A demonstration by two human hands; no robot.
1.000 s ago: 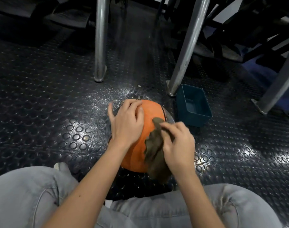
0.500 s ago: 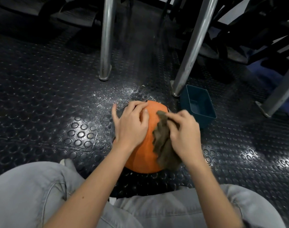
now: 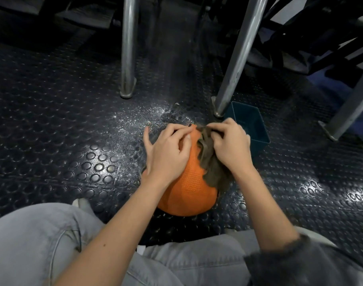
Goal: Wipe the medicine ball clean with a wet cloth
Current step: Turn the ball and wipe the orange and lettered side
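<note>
Nearest are the two knees in light grey jeans (image 3: pixel 32 244), and the right arm has a dark sleeve (image 3: pixel 300 261) pushed up. Just in front of the knees the orange ball (image 3: pixel 188 193) lies on the dark studded floor (image 3: pixel 63 120). The left hand (image 3: pixel 168 149) rests on the top left part of the ball, with the fingers bent over it and the thumb spread wide, so it holds the ball. The right hand (image 3: pixel 230 143) is on the top right part, and its curled fingers pinch a brown-grey cloth (image 3: pixel 211 168). The cloth lies against the ball and hangs down its right side. Behind the right hand, just beside the ball, stands a dark blue bin (image 3: pixel 260 145). White specks (image 3: pixel 139 116) are scattered on the floor behind the ball. Farther back two metal legs stand on the floor: one upright (image 3: pixel 128 48), one slanted (image 3: pixel 238 58) with its foot next to the bin.
</note>
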